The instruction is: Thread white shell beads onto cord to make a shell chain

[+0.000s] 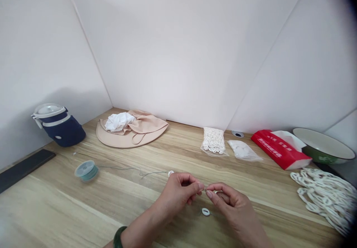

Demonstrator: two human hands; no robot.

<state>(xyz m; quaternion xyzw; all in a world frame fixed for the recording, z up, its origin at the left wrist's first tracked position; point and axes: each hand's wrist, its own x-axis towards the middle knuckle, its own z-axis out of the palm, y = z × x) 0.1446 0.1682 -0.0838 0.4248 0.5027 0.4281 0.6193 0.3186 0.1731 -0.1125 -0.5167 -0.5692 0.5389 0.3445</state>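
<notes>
Left hand (179,188) and right hand (237,205), both right of the spool (90,173), fingertips of each pinched together, anything gripped too small to tell, thread (156,172) trailing rightward from the spool, ring (205,214) lower right of it

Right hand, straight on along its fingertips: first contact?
Most likely the left hand: its pinched fingertips sit just ahead of the fingertips of the right hand. Whether they already touch, or something thin lies between, I can't tell from this one view.
</notes>
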